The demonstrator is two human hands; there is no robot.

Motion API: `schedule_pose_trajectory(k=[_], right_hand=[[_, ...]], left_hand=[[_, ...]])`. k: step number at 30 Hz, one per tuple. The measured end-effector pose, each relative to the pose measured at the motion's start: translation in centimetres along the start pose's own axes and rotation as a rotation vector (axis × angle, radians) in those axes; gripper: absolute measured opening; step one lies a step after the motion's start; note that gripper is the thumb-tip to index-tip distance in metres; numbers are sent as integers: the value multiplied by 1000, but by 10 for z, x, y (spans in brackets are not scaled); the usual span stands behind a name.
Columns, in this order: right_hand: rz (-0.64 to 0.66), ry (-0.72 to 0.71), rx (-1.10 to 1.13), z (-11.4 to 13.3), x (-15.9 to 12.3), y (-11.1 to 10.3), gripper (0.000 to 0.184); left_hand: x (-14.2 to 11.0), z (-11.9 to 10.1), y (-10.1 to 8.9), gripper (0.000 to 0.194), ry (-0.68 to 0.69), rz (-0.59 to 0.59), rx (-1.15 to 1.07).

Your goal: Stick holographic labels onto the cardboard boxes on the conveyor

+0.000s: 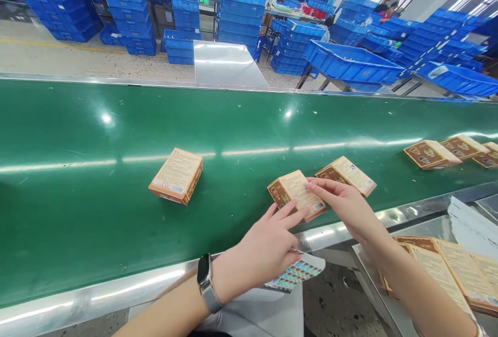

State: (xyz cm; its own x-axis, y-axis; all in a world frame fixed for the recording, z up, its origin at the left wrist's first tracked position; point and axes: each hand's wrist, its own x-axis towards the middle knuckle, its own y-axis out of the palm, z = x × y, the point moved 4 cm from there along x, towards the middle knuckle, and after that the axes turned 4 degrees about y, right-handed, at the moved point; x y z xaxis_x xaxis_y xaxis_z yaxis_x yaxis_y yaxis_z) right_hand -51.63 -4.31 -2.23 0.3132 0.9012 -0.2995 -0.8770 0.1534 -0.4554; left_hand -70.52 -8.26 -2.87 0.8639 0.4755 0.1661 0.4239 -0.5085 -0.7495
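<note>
A brown and cream carton (299, 187) lies on the green conveyor belt (233, 129) in front of me, with both hands at it. My left hand (268, 243), with a watch on its wrist, rests outstretched fingers on the carton's near side. Between its thumb and curled fingers it holds a sheet of small printed stickers (299, 272), which hangs over the belt's metal edge. My right hand (346, 204) has its thumb and fingertips pressed together on the carton's top face. A tiny bluish spot shows at those fingertips, too small to name.
Another carton (177, 173) lies left on the belt, one (346, 173) just behind my right hand, and several (431, 154) far right. More cartons (439, 264) sit on a metal side table at lower right. Stacked blue crates (241, 20) stand beyond the belt.
</note>
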Motion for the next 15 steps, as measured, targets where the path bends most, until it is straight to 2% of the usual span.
schedule_pose_trajectory(k=[10,15], right_hand=[[-65,-64,-119,1,14,-17,53],[-192,-174,-214,-4,13,-19,48]], left_hand=[[21,-3,0,19,-44,102,-55],[30,-5,-1,21,-50,122,-95]])
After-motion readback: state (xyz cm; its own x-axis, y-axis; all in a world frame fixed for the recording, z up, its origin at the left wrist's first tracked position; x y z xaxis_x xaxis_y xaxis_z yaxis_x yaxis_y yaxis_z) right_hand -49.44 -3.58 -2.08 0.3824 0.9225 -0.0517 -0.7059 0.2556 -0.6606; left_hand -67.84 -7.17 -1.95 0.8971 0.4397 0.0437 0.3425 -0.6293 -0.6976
